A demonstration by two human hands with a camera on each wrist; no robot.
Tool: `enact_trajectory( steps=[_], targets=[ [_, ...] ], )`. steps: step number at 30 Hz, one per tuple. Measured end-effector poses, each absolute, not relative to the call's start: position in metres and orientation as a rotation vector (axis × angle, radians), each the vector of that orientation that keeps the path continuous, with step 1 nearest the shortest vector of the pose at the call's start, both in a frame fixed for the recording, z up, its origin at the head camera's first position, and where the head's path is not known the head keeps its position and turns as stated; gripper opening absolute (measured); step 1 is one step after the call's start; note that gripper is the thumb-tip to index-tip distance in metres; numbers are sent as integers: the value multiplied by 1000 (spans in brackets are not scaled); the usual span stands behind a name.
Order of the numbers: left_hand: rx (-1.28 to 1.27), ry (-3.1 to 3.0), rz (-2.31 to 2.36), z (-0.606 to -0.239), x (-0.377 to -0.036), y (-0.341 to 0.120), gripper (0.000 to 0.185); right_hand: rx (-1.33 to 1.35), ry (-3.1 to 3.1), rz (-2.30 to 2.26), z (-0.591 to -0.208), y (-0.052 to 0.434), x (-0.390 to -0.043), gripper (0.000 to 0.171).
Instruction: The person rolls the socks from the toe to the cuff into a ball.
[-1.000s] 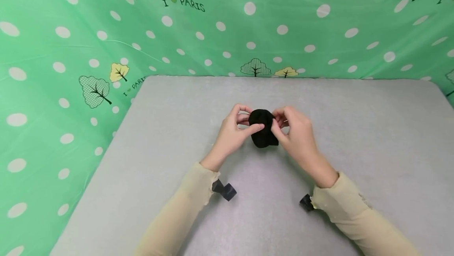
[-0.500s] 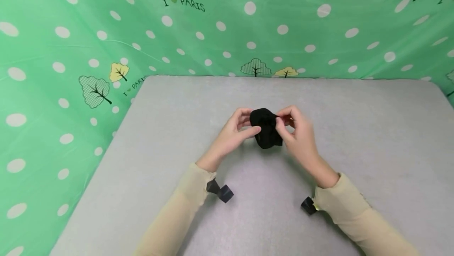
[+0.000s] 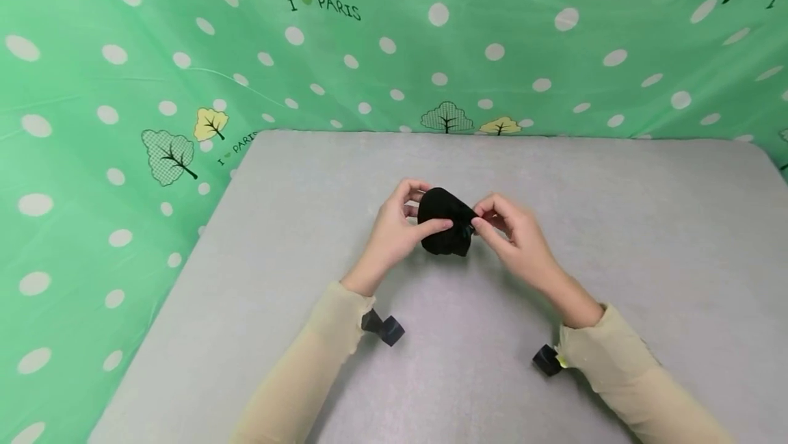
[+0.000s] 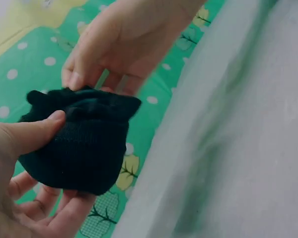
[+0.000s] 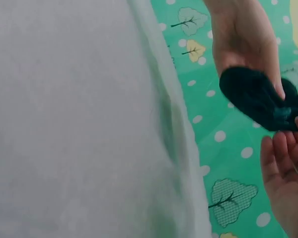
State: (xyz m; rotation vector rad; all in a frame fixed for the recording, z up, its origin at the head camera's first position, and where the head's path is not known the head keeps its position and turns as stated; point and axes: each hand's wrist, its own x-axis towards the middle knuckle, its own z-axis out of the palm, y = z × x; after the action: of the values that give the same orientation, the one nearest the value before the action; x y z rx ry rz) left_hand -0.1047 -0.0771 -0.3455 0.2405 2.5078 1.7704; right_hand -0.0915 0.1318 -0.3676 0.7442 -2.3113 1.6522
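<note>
A black rolled-up sock (image 3: pixel 436 206), soft and knitted, is held up between both hands over the table. My left hand (image 3: pixel 394 233) grips its rounded left side, thumb on the near face and fingers behind. At the sock's right edge, my right hand (image 3: pixel 520 235) pinches a fold of the fabric between thumb and fingertips. In the left wrist view the sock (image 4: pixel 82 151) shows a smooth, round lower part and a gathered, wrinkled opening along the top. From the right wrist, the sock (image 5: pixel 253 99) looks flattened and tilted, its bunched end toward the right fingers.
A grey table (image 3: pixel 295 225) lies under both arms. Behind it and along the left hangs a green curtain (image 3: pixel 332 68) with white dots and printed trees. Small black devices (image 3: pixel 390 331) stick out from under both beige sleeves (image 3: pixel 308 369).
The sock has turned in the hands, its smooth rounded side now showing more, and has shifted a little left since half a second ago. My right hand has come slightly lower, still pinching its edge.
</note>
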Motion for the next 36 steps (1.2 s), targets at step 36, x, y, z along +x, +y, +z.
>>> enact_trajectory(
  steps=[36],
  targets=[
    [354,2478,1560,-348,-103,-77,56,487,-2053,2400,-371,126,-90,5]
  ],
)
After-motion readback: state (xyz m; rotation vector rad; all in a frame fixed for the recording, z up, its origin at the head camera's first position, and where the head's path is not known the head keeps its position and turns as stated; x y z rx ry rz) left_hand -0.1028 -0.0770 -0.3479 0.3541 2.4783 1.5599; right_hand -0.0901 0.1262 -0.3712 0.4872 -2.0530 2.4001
